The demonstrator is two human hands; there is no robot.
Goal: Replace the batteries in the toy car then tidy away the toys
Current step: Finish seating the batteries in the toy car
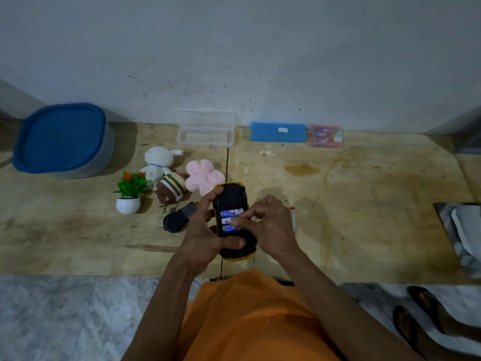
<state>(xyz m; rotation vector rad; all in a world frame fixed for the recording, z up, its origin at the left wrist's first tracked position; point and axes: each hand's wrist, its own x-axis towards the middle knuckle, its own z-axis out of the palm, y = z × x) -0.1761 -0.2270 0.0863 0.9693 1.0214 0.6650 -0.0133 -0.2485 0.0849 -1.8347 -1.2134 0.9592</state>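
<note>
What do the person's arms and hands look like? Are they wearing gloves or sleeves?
No gloves. The left hand and right hand are both bare, with no rings, watch or bracelets showing. Both forearms are bare too, with no sleeves reaching them. The only clothing in view is an orange garment low in the picture, between the two arms.

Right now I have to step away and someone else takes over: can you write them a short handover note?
Left hand grips the upturned toy car. Right hand presses the blue batteries into its open bay.
Three batteries show in the bay; the dark cover lies left of the car.
Left to do: refit the cover, then put away the plush toys. The blue-lidded tub is shut.
</note>
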